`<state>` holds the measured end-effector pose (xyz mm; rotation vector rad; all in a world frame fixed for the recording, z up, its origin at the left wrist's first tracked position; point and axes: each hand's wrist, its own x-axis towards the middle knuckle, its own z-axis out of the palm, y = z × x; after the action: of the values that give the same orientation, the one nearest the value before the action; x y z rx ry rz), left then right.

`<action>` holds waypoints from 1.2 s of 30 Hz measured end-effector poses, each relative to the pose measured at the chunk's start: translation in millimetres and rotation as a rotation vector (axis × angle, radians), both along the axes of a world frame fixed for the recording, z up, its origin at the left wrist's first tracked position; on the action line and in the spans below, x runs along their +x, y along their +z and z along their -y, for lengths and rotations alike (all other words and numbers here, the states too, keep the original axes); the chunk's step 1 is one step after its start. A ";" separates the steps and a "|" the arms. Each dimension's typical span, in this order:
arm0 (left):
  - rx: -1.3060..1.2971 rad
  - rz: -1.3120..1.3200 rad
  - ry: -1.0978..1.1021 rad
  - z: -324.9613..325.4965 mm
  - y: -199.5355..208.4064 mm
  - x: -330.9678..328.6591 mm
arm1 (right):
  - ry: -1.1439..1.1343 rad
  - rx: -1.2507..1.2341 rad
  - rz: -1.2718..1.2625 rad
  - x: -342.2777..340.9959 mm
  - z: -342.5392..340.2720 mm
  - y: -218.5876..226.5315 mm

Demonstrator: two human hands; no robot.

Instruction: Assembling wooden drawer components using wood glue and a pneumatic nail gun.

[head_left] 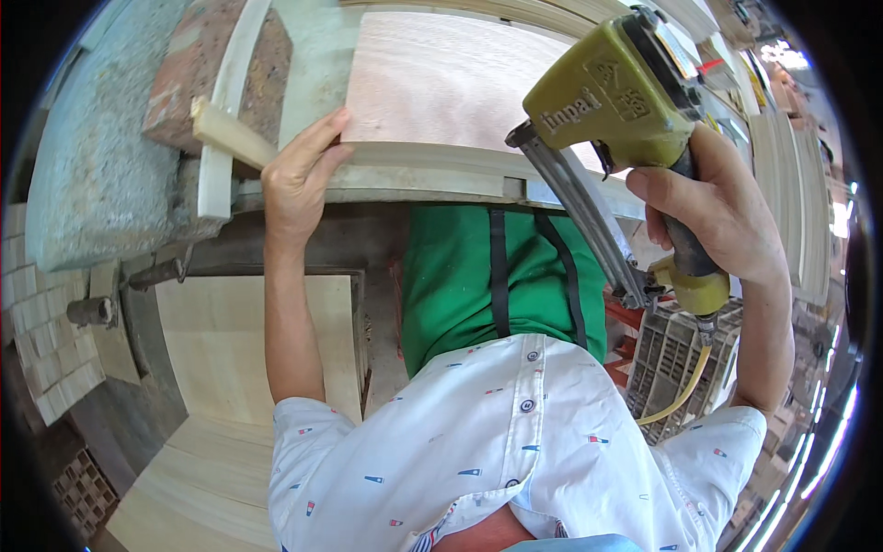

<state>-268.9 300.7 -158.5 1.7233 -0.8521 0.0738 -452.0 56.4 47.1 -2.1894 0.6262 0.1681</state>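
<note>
My right hand (pixel 713 207) is wrapped round the grip of a yellow-green air nail gun (pixel 607 87). The gun is lifted over the right part of the bench, its grey magazine slanting down toward me. A yellow air hose (pixel 688 391) runs from the base of its handle. At the near left corner of a pale plywood panel (pixel 451 78), my left hand (pixel 299 179) has its thumb and fingers closed on the edge. A narrow wooden strip (pixel 414 158) lies along the panel's near edge. What exactly the left fingertips pinch is partly hidden.
Left of the panel stand a brick (pixel 179 78) and a rough grey block (pixel 101 156), with wooden sticks (pixel 230 133) beside them. Pale boards (pixel 258 340) are stacked low at left. A slotted plastic crate (pixel 676 350) sits low at right, near stacked wood strips (pixel 796 202).
</note>
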 end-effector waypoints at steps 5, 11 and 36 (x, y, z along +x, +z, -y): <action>0.013 -0.021 -0.006 -0.1 -0.3 -0.2 | 0.047 -0.013 0.061 -3.1 8.8 -10.7; 0.044 -0.044 0.017 -0.8 0.0 -2.0 | 0.065 0.000 0.008 -2.7 11.0 -9.2; 0.104 -0.029 0.076 -2.9 -9.6 0.1 | -0.291 0.046 0.017 -92.5 56.6 10.6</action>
<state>-268.8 303.6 -168.1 1.8502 -0.7806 0.0569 -544.5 -0.2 57.7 -2.0273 0.9123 0.0101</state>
